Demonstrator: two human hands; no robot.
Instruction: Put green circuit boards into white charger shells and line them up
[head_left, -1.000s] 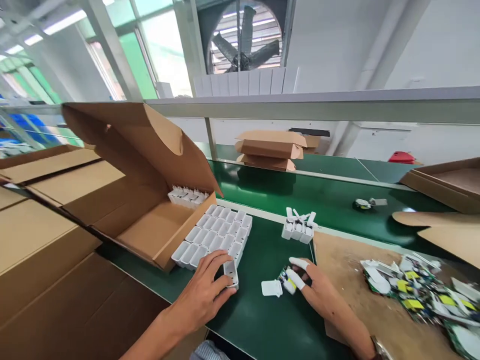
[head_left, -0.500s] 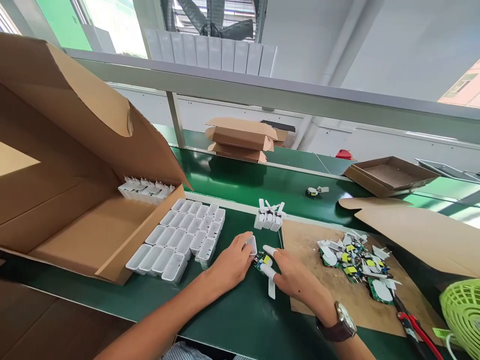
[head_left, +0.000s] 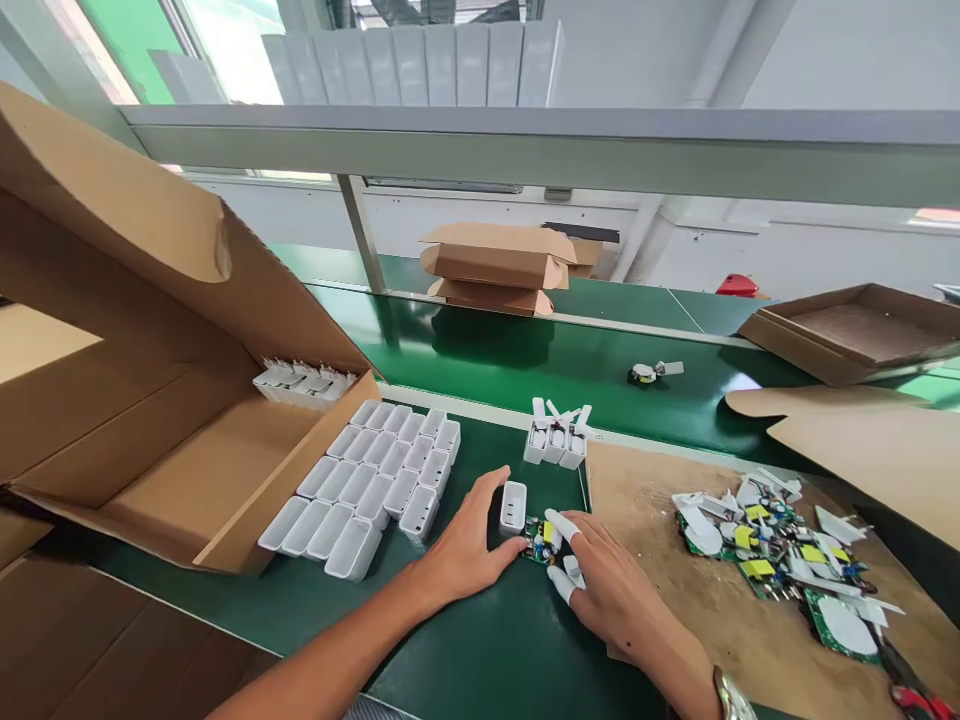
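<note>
Right hand (head_left: 600, 580) has a little circuit board (head_left: 537, 540) pinched down on the green bench (head_left: 457, 655), right by a lone white case (head_left: 513, 507), and the left hand (head_left: 466, 540) is spread wide around that case, maybe to steady it, though I can't tell if it's touching. Farther out, rows of cases (head_left: 358, 482) sit left and the board pile (head_left: 757, 569) right, I'd guess so each hand has its own supply close.
</note>
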